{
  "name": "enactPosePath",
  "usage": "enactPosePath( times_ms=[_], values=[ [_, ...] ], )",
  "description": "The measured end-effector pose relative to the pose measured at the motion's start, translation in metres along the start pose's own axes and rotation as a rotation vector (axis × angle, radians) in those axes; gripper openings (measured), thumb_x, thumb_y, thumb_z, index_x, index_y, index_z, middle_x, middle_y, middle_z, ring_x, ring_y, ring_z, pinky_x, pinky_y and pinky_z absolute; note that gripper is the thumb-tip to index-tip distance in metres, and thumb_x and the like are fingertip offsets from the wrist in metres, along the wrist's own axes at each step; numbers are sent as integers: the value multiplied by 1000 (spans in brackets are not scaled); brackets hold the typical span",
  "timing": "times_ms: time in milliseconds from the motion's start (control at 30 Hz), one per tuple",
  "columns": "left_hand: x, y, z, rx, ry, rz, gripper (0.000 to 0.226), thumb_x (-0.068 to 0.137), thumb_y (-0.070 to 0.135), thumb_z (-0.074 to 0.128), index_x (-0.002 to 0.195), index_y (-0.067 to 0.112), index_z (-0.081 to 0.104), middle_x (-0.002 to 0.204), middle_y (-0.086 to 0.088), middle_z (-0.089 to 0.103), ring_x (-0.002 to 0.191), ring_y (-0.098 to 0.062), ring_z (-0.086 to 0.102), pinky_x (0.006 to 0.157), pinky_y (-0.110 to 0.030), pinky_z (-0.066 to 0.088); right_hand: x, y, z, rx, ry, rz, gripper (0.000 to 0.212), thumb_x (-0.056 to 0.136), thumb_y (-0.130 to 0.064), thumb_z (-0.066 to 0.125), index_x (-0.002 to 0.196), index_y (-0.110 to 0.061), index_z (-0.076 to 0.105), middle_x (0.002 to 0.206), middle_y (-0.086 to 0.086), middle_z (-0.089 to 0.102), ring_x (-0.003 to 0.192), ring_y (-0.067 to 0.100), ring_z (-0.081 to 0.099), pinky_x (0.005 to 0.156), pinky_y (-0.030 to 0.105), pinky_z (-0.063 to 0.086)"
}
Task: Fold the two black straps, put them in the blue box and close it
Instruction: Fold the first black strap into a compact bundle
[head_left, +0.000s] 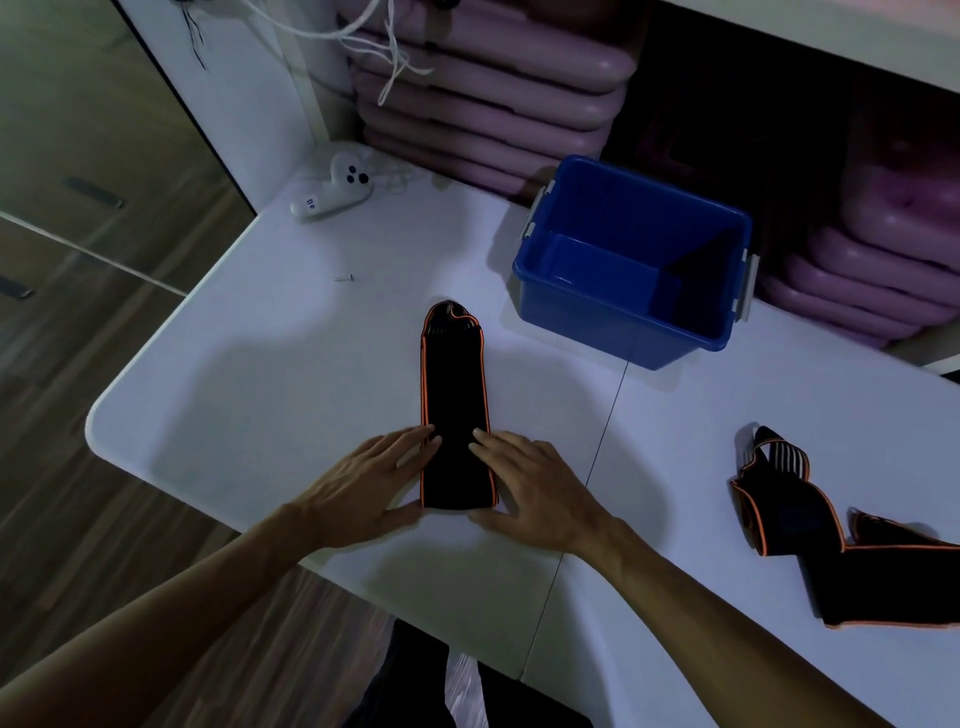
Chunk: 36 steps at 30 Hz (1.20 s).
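A black strap with orange edging (454, 395) lies flat and lengthwise in the middle of the white table (260, 364), folded into a long band. My left hand (363, 483) rests at its near left edge and my right hand (535, 493) at its near right edge, fingers spread and fingertips pressing on the strap. A second black strap with orange trim (810, 530) lies crumpled and twisted at the right of the table, away from both hands. The blue box (582, 306) stands open and empty beyond the first strap. No lid is in view.
A white game controller (332, 189) lies at the table's far left corner, and a small screw (344, 278) sits nearby. Stacked pink cushions (483, 104) fill the shelves behind the box. White cords (384, 47) hang at the back. The table's near edge is by my legs.
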<state>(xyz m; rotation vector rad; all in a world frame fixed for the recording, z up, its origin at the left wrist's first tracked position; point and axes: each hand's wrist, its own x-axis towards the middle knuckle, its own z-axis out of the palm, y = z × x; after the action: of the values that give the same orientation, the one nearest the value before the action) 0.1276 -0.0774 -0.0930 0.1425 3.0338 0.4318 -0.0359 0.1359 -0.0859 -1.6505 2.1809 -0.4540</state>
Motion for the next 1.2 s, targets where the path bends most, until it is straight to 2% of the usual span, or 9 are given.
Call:
enactPosePath(
  times_ms=[200, 300, 400, 500, 633, 767, 933, 1100, 1200],
  values=[
    [4, 6, -2, -3, 51, -19, 62, 97, 48, 25, 144, 10, 39, 124, -7, 49, 112, -20, 51, 97, -31, 46, 3, 1, 2, 51, 61, -30, 64, 100, -54, 26, 133, -9, 58, 141, 6, 56, 129, 20, 49, 96, 35, 46],
    [6, 9, -1, -125, 104, -71, 49, 97, 43, 37, 134, 13, 50, 121, -7, 50, 108, -21, 52, 93, -33, 48, 5, -1, -2, 223, 89, 48, 56, 98, -52, 37, 126, -11, 64, 128, 6, 65, 118, 17, 56, 94, 30, 46],
    [14, 14, -4, -292, 168, -154, 44, 100, 44, 30, 101, 12, 62, 96, -3, 58, 88, -22, 54, 80, -40, 49, 9, -4, -11, 433, 99, 218, 30, 97, -47, 49, 104, -20, 62, 94, 1, 67, 87, 12, 60, 75, 27, 47],
    [22, 17, -5, -430, 205, -339, 51, 97, 53, 28, 86, 10, 55, 77, -5, 59, 76, -23, 53, 68, -46, 46, 19, -7, -11, 554, 135, 315, 41, 95, -53, 51, 125, -26, 53, 98, -4, 71, 86, 8, 67, 76, 34, 56],
    [33, 19, -1, -487, 275, -532, 40, 93, 51, 33, 96, 14, 51, 76, -6, 66, 68, -26, 61, 60, -43, 49, 32, -11, -1, 517, 159, 380, 54, 98, -47, 47, 147, -31, 32, 113, 1, 60, 98, 12, 59, 87, 34, 53],
    [41, 16, 2, -278, 255, -663, 49, 93, 51, 32, 117, 13, 51, 70, -11, 71, 67, -35, 66, 55, -37, 45, 39, -16, 5, 388, 134, 433, 64, 100, -39, 46, 154, -27, 14, 117, 8, 47, 97, 21, 56, 82, 35, 54],
    [44, -4, -7, -228, 348, -507, 49, 93, 53, 46, 127, 18, 54, 89, -5, 66, 77, -28, 62, 64, -37, 51, 33, -21, 7, -20, 199, 247, 65, 99, -27, 52, 153, -30, 18, 153, 11, 28, 123, 30, 43, 86, 41, 53],
    [40, -10, -11, -73, 341, -170, 54, 93, 52, 49, 129, 13, 56, 123, -11, 54, 104, -26, 56, 85, -39, 52, 23, -12, 8, -73, -73, 189, 86, 92, -52, 51, 155, -24, 0, 164, 4, -12, 149, 33, 6, 109, 48, 28],
    [27, -6, -1, 31, 137, -109, 83, 83, 71, 47, 143, 14, 41, 145, -13, 42, 128, -27, 45, 101, -39, 44, 20, -5, 6, -131, -31, 144, 83, 90, -40, 60, 155, -17, 13, 164, 10, 8, 143, 35, 25, 102, 49, 39]
  ],
)
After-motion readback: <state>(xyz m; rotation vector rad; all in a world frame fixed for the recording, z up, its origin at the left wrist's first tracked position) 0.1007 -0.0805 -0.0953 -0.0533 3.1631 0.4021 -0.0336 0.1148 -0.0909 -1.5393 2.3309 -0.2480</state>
